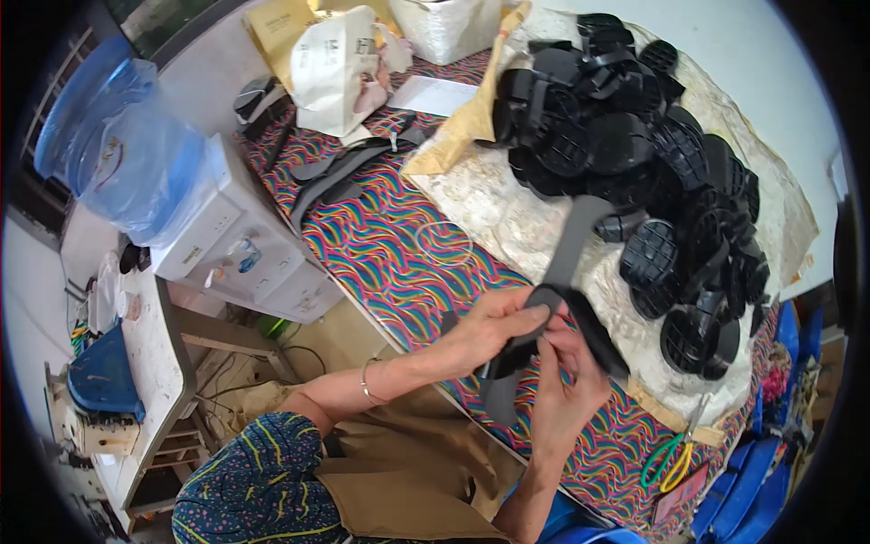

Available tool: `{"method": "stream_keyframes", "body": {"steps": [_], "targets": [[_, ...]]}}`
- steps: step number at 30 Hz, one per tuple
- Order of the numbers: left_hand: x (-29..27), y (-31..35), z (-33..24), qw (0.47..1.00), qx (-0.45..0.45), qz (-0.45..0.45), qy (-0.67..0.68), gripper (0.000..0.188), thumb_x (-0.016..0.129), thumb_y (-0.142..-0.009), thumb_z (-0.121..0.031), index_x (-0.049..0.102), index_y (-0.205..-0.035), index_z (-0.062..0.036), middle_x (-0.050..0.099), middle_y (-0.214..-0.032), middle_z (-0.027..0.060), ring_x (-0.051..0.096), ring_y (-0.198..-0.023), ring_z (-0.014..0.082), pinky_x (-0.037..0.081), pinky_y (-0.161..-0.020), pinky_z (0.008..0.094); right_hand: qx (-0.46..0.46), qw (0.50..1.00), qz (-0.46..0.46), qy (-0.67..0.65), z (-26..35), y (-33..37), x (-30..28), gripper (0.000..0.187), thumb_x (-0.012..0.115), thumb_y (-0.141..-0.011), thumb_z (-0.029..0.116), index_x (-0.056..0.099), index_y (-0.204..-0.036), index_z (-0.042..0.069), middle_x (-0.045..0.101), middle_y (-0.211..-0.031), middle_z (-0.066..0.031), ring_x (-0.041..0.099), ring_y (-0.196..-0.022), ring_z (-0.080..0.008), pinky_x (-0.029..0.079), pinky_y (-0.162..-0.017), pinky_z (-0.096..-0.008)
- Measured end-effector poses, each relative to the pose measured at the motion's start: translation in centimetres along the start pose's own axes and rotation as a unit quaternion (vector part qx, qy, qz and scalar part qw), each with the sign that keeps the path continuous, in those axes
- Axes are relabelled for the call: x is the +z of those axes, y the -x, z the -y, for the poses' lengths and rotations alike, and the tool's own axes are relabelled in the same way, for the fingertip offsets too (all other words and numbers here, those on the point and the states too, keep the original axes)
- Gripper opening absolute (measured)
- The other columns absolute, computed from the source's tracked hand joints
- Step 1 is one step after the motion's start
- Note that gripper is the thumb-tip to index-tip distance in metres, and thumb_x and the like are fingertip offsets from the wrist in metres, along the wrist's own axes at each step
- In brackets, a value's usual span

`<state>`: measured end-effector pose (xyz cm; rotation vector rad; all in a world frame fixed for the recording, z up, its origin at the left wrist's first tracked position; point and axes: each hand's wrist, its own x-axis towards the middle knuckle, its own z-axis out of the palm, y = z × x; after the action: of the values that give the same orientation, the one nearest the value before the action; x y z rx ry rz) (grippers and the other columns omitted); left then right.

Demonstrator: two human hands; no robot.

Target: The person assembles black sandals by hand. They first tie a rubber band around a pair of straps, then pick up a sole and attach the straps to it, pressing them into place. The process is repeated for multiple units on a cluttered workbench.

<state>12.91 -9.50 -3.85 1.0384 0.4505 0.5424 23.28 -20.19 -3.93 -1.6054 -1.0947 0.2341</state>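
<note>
Two hands work on one dark grey strap piece [575,247], held over the near left edge of the pale sheet [485,213]. The left hand [494,322] grasps it with the thumb pressed on top; the right hand [573,385] pinches just beside, though what lies between its fingertips is partly hidden. One long end points far, and a black flap [598,340] sticks out to the right. To do this well, the left thumb should probably pin the layers firmly while the right fingertips make small adjustments, keeping the ends untwisted and clear of the black sandal parts [621,145] at far right and the scissors [675,458] at near right
</note>
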Motion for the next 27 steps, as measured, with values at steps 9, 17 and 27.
{"method": "stream_keyframes", "body": {"steps": [9, 17, 27], "targets": [[-8.0, -1.2, -4.6, 0.947, 0.180, -0.237, 0.118, 0.025, 0.049, -0.098, -0.012, 0.055, -0.120, 0.0005, 0.066, -0.092, 0.0095, 0.065, -0.079, 0.0209, 0.054, -0.073, 0.0333, -0.002, 0.994, -0.029, 0.103, 1.4, 4.3, -5.6, 0.037, 0.060, -0.083, -0.011, 0.064, -0.118, -0.003, 0.061, -0.088, -0.0086, 0.057, -0.078, -0.0189, 0.047, -0.074, -0.0298], [-8.5, 2.7, -7.4, 0.972, 0.105, -0.125, 0.172, 0.021, 0.052, -0.101, -0.025, 0.052, -0.114, -0.0074, 0.062, -0.075, 0.0055, 0.054, -0.050, 0.0155, 0.044, -0.045, 0.0281, -0.019, 0.910, -0.122, 0.395, -1.6, 2.0, -8.6, 0.034, 0.060, -0.088, 0.000, 0.061, -0.121, -0.001, 0.063, -0.117, -0.0128, 0.055, -0.110, -0.0332, 0.041, -0.098, -0.0442], [-0.4, 3.3, 0.0, 0.949, -0.058, 0.241, -0.193, 0.020, 0.055, -0.100, -0.021, 0.061, -0.108, -0.0041, 0.065, -0.084, 0.0062, 0.065, -0.077, 0.0142, 0.052, -0.065, 0.0288, 0.228, 0.886, -0.090, -0.393, 0.4, 2.6, -1.0, 0.024, 0.055, -0.097, 0.018, 0.059, -0.102, -0.006, 0.066, -0.084, -0.0181, 0.065, -0.077, -0.0268, 0.053, -0.077, -0.0390]]}}
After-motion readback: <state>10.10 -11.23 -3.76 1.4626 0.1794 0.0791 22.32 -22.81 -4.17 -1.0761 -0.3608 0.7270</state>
